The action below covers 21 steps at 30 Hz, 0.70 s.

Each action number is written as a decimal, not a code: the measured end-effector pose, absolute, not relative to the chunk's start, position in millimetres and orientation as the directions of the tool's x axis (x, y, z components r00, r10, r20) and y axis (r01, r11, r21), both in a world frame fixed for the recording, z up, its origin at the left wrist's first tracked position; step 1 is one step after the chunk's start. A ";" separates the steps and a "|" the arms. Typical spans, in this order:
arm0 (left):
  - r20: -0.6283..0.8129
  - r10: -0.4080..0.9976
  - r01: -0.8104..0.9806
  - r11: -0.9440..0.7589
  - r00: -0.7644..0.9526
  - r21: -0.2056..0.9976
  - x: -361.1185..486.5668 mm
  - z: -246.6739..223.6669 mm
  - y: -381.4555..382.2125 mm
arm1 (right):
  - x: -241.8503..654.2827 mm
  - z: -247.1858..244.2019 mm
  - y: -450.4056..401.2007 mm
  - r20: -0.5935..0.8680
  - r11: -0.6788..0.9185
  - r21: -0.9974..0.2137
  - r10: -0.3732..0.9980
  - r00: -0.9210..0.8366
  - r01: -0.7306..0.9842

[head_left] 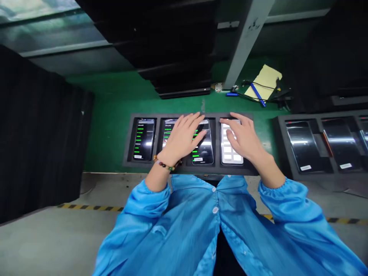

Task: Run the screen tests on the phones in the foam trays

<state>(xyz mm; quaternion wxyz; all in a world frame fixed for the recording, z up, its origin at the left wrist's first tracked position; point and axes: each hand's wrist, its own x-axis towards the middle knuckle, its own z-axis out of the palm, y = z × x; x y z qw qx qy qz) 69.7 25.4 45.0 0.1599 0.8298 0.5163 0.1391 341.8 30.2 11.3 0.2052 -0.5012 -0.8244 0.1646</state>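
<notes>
The left hand [184, 138] is spreading flat, palm down, over the second and third phones, gripping nothing; the right hand [241, 136], fingers loosely parted, is hovering at or touching the white-screened phone [227, 153], gripping nothing. The glassy, rectangular third phone [204, 147] is lying face up, its long axis running away from the person, like its neighbours'; the matte, dark tray [186, 168] is holding four phones in separate compartments, on the green table [106, 130].
</notes>
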 end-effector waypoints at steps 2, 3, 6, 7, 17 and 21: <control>0.019 0.896 0.820 -0.414 0.443 0.394 89.1 52.7 48.0 | 340.2 10.4 30.1 0.189 0.463 -0.459 0.885 -0.426 0.758; -0.013 0.902 0.833 -0.394 0.432 0.389 95.2 57.0 61.2 | 340.5 10.0 27.4 0.199 0.469 -0.452 0.882 -0.427 0.758; -0.129 0.923 0.877 -0.293 0.364 0.380 106.7 65.0 102.0 | 343.2 10.5 9.0 0.202 0.483 -0.448 0.875 -0.441 0.753; -0.160 0.923 0.882 -0.268 0.351 0.387 109.5 64.5 114.4 | 343.9 11.2 -0.1 0.199 0.488 -0.452 0.871 -0.449 0.747; -0.180 0.962 0.816 -0.068 0.206 0.574 112.6 23.3 160.4 | 340.9 27.1 -97.8 0.132 0.466 -0.492 0.875 -0.466 0.735; -0.167 0.967 0.803 -0.056 0.192 0.593 109.9 23.8 159.2 | 340.4 31.2 -113.7 0.109 0.424 -0.523 0.894 -0.435 0.740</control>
